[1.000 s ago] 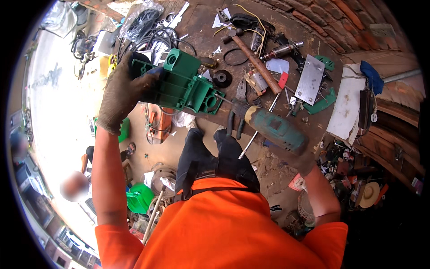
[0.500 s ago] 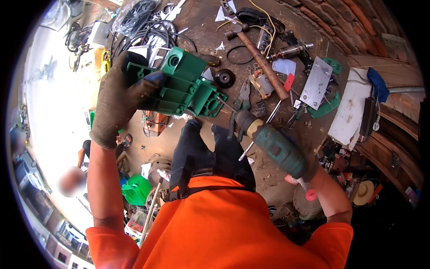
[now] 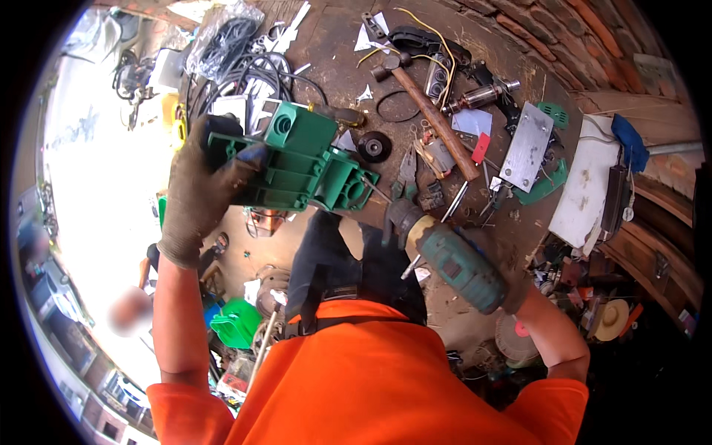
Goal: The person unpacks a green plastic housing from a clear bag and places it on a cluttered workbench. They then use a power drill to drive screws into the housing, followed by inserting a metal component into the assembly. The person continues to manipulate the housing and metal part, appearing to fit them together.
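My left hand (image 3: 199, 189), in a brown work glove with dark fingertips, is closed round the left end of a green plastic housing (image 3: 297, 167), holding it up over the bench's near edge. My right hand (image 3: 510, 271) grips a teal power drill (image 3: 461, 261) from its right side; most of its fingers are hidden behind the tool. The drill's thin bit (image 3: 378, 189) points up and left, and its tip meets the housing's right end, by the round openings. Whether the tip is inside a hole I cannot tell.
On the brown bench (image 3: 337, 44) lie a hammer (image 3: 434, 115), pliers (image 3: 406, 172), a black round disc (image 3: 374, 147), a metal plate (image 3: 527, 147) and coiled black cables (image 3: 256, 81). A brick wall (image 3: 578, 37) borders the far right. Another person (image 3: 132, 310) is at the lower left.
The view has shifted slightly, so the whole scene sits a little further right and lower. Both hands keep their holds, and the bit's tip stays at the same end of the housing.
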Available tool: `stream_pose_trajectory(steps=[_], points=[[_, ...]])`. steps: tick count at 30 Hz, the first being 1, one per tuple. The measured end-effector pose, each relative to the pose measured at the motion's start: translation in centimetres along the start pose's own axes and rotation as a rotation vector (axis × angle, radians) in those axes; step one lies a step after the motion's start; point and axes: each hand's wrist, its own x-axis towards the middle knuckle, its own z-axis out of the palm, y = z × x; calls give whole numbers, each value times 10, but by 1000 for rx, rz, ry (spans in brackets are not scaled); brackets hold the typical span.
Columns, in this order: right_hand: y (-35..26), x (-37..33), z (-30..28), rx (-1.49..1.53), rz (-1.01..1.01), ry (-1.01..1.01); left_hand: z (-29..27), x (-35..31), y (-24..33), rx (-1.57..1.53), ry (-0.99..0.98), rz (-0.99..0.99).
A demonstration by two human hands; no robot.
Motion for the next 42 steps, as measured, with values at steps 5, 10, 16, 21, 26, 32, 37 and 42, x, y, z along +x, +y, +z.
stream_pose_trajectory(steps=[5, 10, 16, 21, 26, 32, 37, 42], points=[[10, -19, 45, 70, -143, 270, -12, -9, 12, -10, -130, -170], [10, -38, 53, -82, -128, 195, -36, 17, 30, 438, -417, 127], [24, -28, 62, 95, 90, 126, -13, 41, 46, 684, -780, 49], [15, -18, 61, 502, 250, 60, -7, 58, 5, 56, -746, -453], [13, -17, 62, 1551, 80, 37, 9, 57, -8, 157, -655, -206], [-26, -15, 30, 176, 168, 117, 16, 71, 15, 359, -772, -239], [-21, -12, -2, 126, 330, -22, 15, 71, -1, 399, -792, 28], [-32, 4, -15, -286, 18, -87, 16, 77, -3, 384, -794, 72]])
